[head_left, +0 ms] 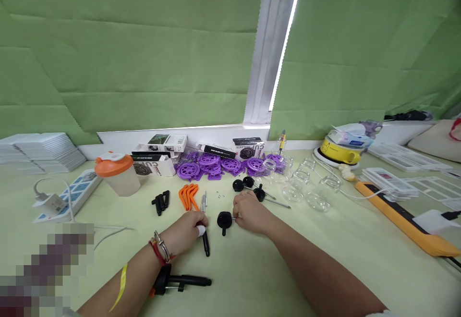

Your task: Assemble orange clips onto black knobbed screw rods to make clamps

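My left hand (187, 233), a white wrap on one finger, is closed on a black tubular handle (206, 246) that sticks out below the fingers. Just beyond it lie thin metal rods (203, 202). The fingers of my right hand (250, 211) pinch the rod end of a black round piece (224, 220) with a short stem; the hand hides most of the rod. Similar black round pieces (248, 181) on metal rods lie behind my right hand. By my left forearm rests a black-and-orange assembly (180, 281), partly hidden by the arm.
Orange angled parts (188, 196) and short black tubes (161, 201) lie left of centre. Purple wheel-like parts (209, 163) and cup holder boxes (248, 148) line the back. Clear glass vessels (319, 197) and an orange power strip (403, 221) stand right; an orange-lidded shaker cup (118, 175) stands left.
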`<state>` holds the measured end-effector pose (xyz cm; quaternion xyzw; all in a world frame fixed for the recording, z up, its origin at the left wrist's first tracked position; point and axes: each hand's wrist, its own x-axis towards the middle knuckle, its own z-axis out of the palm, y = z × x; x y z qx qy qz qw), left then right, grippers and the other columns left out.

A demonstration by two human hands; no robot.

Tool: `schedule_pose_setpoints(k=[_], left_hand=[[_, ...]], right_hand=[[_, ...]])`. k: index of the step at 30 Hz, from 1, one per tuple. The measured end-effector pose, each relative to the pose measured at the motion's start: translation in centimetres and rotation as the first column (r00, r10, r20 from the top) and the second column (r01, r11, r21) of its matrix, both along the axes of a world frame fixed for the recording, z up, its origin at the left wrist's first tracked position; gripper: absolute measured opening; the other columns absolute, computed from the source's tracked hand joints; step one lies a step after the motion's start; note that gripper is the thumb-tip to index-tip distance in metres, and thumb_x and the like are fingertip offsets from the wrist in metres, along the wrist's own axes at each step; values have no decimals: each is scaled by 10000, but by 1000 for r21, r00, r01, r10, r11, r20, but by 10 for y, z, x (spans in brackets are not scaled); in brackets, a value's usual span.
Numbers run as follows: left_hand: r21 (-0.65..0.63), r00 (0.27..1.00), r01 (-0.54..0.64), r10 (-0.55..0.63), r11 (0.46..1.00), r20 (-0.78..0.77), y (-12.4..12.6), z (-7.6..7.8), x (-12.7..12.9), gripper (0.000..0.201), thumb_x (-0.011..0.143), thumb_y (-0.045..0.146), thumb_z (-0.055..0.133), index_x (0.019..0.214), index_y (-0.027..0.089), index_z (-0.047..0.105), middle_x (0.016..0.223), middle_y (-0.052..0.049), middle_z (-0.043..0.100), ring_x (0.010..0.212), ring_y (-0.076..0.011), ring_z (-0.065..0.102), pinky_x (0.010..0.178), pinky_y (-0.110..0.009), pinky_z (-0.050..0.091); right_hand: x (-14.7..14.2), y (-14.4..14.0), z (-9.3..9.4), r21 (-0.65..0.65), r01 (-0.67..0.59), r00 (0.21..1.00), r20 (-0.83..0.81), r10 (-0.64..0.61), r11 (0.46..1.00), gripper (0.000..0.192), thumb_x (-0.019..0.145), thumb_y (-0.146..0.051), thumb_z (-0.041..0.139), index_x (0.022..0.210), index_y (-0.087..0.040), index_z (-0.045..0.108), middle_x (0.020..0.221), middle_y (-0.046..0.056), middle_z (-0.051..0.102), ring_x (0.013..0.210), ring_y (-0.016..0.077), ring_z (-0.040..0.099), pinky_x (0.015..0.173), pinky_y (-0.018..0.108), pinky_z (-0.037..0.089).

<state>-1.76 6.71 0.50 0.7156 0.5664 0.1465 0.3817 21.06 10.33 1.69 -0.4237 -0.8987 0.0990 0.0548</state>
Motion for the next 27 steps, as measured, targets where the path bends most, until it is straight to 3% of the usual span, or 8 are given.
schedule_pose_setpoints(k=[4, 8, 13, 17, 19, 21, 24, 27], left_hand=[[72, 997, 53, -48, 996, -66, 1, -2, -2, 218, 672, 140, 451, 790, 182, 630, 846, -52, 639, 804, -214, 562, 754, -327, 426], [88, 999, -2, 6, 996, -44, 0, 6, -4, 170, 733, 188, 468, 824, 176, 611, 849, -54, 621, 814, -219, 548, 763, -341, 418], [-49, 945, -98, 109, 994, 309, -5, 25, -1, 295, 797, 399, 526, 992, 179, 557, 876, -37, 575, 826, -196, 552, 723, -316, 445], [-232, 791, -136, 246, 963, 560, -9, 33, 5, 487, 751, 408, 617, 1171, 202, 481, 895, -42, 580, 789, -189, 598, 654, -300, 464], [-217, 736, -176, 275, 960, 619, -7, 34, 5, 409, 735, 380, 640, 1082, 185, 545, 854, -39, 595, 715, -167, 594, 596, -274, 443], [-150, 650, -325, 336, 934, 681, 0, 33, 0, 323, 704, 344, 666, 966, 173, 585, 811, -25, 603, 644, -132, 560, 550, -249, 416], [-144, 350, -660, 471, 738, 810, 14, 29, -15, 310, 613, 289, 706, 868, 176, 569, 721, 20, 592, 561, -97, 504, 500, -222, 382], [-260, 100, -741, 485, 619, 869, 25, 25, -29, 288, 562, 245, 700, 811, 166, 577, 662, 34, 596, 555, -94, 504, 490, -211, 370]], right_hand=[[-2, -1, 1, -14, -14, 1000, 4, 14, 1000, 181, 686, -84, 569, 726, -166, 725, 791, 62, 635, 854, 185, 500, 778, 320, 268], [-2, -2, 0, -11, -15, 998, -61, 14, 1000, 173, 693, -64, 569, 698, -160, 714, 771, 46, 653, 834, 167, 524, 769, 307, 279], [-8, -1, 7, 30, -20, 980, -196, 26, 999, 135, 764, -128, 590, 711, -170, 706, 831, 36, 660, 830, 157, 536, 784, 310, 289], [-28, 0, 19, 124, -27, 968, -244, 57, 992, 108, 775, -164, 609, 714, -169, 698, 823, 34, 654, 810, 161, 523, 767, 319, 291], [-40, 2, 23, 231, -14, 965, -254, 74, 973, 122, 787, -169, 598, 707, -164, 690, 815, 43, 641, 815, 171, 510, 769, 327, 292], [-53, 6, 24, 363, 75, 951, -305, 42, 929, 153, 825, -185, 557, 745, -160, 685, 858, 60, 630, 856, 188, 497, 796, 341, 294], [-71, 11, 16, 386, 212, 926, -372, -59, 898, 216, 873, -241, 493, 816, -159, 684, 883, 78, 618, 857, 193, 504, 784, 339, 318], [-91, 14, 0, 109, 233, 929, -319, -188, 966, 208, 827, -329, 549, 827, -181, 695, 850, 68, 631, 756, 174, 540, 651, 289, 342]])
